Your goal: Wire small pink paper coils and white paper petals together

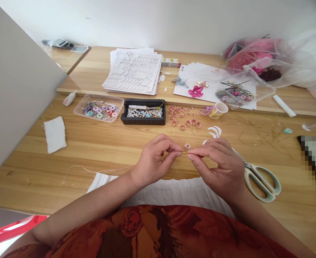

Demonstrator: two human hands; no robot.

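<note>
My left hand (154,161) and my right hand (217,166) meet above the wooden table (66,186), their fingertips pinching a thin gold wire (184,152) between them. Just above the fingertips is a small pink disc bead (187,146); I cannot tell whether it touches the wire. Beyond my hands lie several small pink wired petals (184,120). White paper crescents (214,131) rest near my right hand. Pale green-handled scissors (261,181) lie to the right of that hand.
A clear tray of beads and spools (98,107) and a black box of pearls (143,112) stand ahead. Stacked cut-paper sheets (132,71) sit on a raised shelf. Bags of pink material (250,57) are at the back right.
</note>
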